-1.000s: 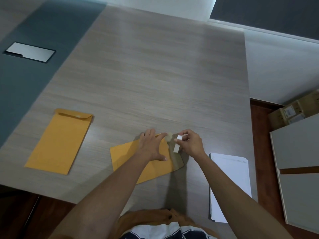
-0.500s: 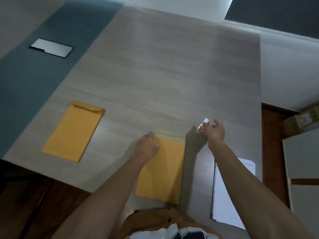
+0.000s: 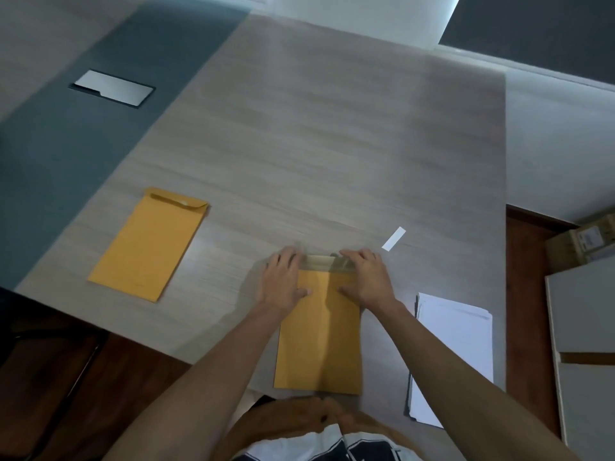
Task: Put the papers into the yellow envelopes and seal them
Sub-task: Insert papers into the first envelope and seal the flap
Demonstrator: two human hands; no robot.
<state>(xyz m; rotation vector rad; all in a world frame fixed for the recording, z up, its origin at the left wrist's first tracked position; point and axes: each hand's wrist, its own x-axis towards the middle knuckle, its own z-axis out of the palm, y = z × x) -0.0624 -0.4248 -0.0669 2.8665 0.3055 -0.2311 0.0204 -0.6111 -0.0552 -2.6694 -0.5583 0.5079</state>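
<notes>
A yellow envelope [image 3: 319,334] lies upright in front of me at the table's near edge, its flap [image 3: 321,262] open at the far end. My left hand [image 3: 283,281] rests on its upper left corner and my right hand [image 3: 366,277] on its upper right, fingers at the flap and thumbs flat on the envelope's body. A second yellow envelope [image 3: 149,244] lies to the left with its flap folded down. A stack of white papers [image 3: 452,354] sits to the right. A small white strip [image 3: 393,238] lies on the table beyond my right hand.
The wooden table [image 3: 332,144] stretches far ahead. A grey panel with a metal plate [image 3: 113,88] lies at the far left. White cabinets [image 3: 585,344] and cardboard boxes [image 3: 589,239] stand to the right of the table.
The envelope was turned from slanted to upright in front of me. My right hand dropped the white strip on the table, then came back to the envelope's flap beside my left hand.
</notes>
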